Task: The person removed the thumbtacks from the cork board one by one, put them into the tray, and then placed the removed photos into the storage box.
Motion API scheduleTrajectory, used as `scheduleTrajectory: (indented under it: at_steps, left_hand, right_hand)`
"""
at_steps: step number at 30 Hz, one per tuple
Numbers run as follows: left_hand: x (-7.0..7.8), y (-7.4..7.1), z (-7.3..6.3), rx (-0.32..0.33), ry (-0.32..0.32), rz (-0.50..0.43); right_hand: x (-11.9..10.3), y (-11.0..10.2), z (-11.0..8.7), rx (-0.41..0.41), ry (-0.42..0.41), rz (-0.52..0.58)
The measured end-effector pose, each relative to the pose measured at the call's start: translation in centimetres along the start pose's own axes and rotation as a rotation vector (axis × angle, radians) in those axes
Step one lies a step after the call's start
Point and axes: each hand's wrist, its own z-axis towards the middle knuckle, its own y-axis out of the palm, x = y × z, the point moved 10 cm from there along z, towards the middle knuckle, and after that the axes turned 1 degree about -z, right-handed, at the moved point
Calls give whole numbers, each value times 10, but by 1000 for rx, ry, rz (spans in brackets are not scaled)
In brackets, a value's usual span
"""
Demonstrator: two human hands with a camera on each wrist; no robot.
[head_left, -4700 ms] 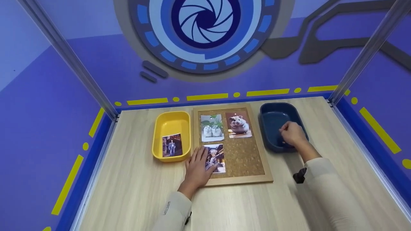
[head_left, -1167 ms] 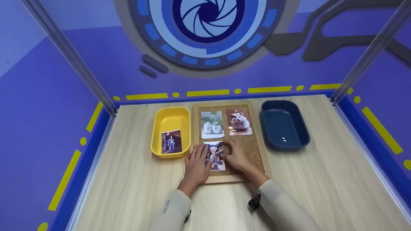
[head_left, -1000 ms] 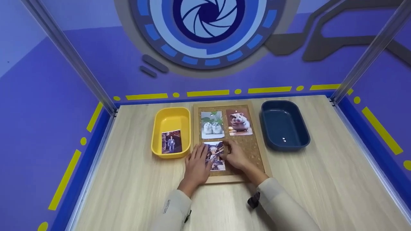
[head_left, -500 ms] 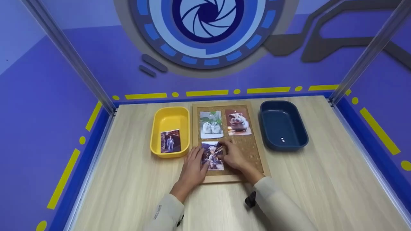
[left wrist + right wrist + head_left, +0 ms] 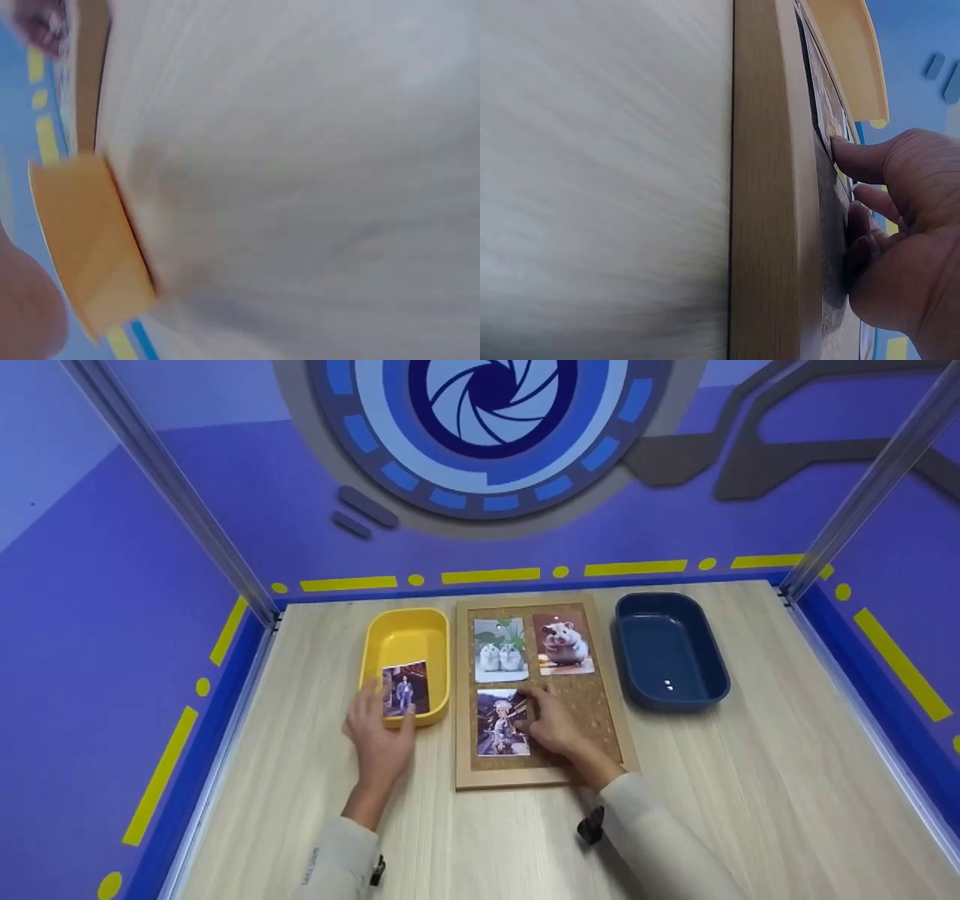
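**Corkboard (image 5: 589,709) about three-quarters filled**

Three photos lie in place on the board, by the look of it. The two-hamster photo (image 5: 501,656) and the single-hamster photo (image 5: 566,649) each show a small pale dot near the top, probably a pin, so both seem done. The lower-left photo (image 5: 499,735) shows no such dot, so its fixing is perhaps unfinished. The lower-right quarter is bare cork, and the standing-figure photo (image 5: 407,682) is in the yellow tray (image 5: 407,649), apparently the only one left to place.

The right hand (image 5: 559,727) has its fingers loosely bent, a gap between thumb and forefinger, the thumb at that lower-left photo's right edge; whether a pin hides there cannot be told. The left hand (image 5: 381,739) is spread wide at the yellow tray's near end; contact with the photo inside is unclear.

Counted: one board, four photos, two trays, and two small pale pins (image 5: 668,685) in the dark blue tray (image 5: 656,649).
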Motion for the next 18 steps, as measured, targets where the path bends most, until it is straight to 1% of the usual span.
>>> scheduleTrajectory:
  at_steps: [2,3,5,7,8,9,12,15,18]
  left_hand:
    - [-25,-3,5,-26,-178,-37]
    - [-36,-2,6,-52,-261,-56]
    - [-58,1,4,-118,-408,-108]
    - [-73,8,2,-193,-508,-177]
    - [-79,12,0,-225,-543,-214]
    - [-83,15,-1,-252,-564,-253]
    - [-91,24,-2,-287,-574,-361]
    - [-94,27,-3,-279,-571,-442]
    - [-95,29,-5,-274,-585,-486]
  right_hand:
    - [1,-1,0,-3,2,7]
    - [1,-2,1,-2,4,11]
    - [1,-1,0,-1,5,15]
    - [0,-2,0,8,1,16]
    - [0,-2,0,12,1,19]
    - [-1,-2,0,14,2,19]
    - [0,-1,0,8,9,22]
    - [1,-1,0,9,15,18]
    - [1,-1,1,18,16,-4]
